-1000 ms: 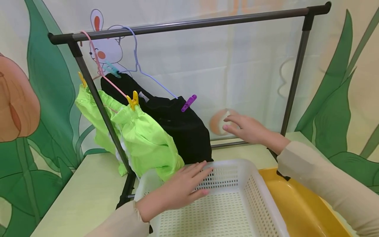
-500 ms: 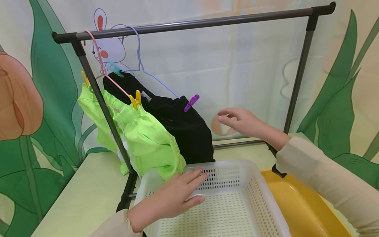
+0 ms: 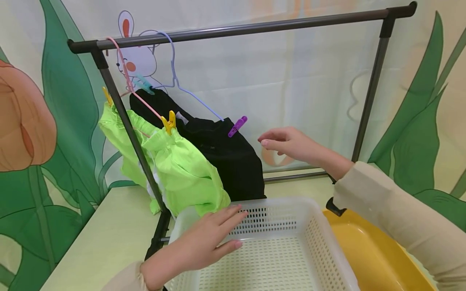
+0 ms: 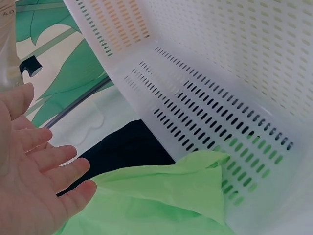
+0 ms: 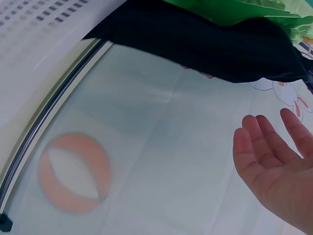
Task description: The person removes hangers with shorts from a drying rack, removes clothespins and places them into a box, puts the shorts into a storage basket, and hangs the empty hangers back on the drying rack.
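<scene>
My left hand hovers over the near left part of a white perforated basket, fingers extended and holding nothing. Just beyond its fingertips hangs a lime green garment with a gathered waistband, held to a pink hanger by yellow clothespins. Behind it a black garment hangs from a blue hanger, with a purple clothespin and a teal clothespin at its top corners. My right hand, fingers relaxed and bare, is in the air to the right of the black garment.
Both hangers hook over the left end of a dark metal clothes rack. A yellow tub lies right of the basket, partly under the right sleeve. The pale table extends left, and a printed curtain forms the backdrop.
My right hand has moved left and slightly up, toward the purple clothespin. The left hand has drawn back a little to the lower left. The view has shifted slightly; the garments hang the same.
</scene>
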Demonstrator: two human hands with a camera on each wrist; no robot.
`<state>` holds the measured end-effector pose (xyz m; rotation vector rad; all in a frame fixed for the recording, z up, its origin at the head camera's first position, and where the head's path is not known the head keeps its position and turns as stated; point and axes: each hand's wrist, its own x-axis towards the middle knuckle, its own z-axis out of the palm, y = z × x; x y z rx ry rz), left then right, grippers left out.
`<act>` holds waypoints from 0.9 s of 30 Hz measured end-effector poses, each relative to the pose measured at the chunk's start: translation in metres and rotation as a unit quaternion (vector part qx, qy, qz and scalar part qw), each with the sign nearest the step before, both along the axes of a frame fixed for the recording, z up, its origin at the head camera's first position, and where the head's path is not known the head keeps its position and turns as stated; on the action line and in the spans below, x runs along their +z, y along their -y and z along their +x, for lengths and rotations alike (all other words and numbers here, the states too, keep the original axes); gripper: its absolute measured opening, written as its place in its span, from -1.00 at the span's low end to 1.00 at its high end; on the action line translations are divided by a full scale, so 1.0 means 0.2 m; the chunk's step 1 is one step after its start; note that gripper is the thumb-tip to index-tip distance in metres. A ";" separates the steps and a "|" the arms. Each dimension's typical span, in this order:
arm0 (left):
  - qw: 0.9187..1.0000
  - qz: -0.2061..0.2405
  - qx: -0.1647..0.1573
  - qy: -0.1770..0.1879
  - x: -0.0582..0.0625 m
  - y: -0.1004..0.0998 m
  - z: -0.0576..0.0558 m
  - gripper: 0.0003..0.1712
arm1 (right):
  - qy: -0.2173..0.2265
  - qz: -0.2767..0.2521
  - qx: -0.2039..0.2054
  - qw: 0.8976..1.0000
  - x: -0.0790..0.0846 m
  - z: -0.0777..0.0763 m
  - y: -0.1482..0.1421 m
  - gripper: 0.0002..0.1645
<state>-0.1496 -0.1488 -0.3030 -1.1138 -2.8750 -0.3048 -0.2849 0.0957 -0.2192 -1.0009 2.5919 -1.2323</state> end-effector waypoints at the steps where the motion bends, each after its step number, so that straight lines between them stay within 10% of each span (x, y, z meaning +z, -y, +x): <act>1: 1.000 0.000 0.002 0.000 0.00 0.01 0.00 -0.35 | 0.011 -0.005 0.003 1.000 0.01 0.00 0.01 -0.53; 27: 0.999 0.008 0.006 -0.037 -0.01 0.13 0.03 -0.40 | 0.120 -0.057 0.019 0.991 0.08 -0.01 0.17 -0.56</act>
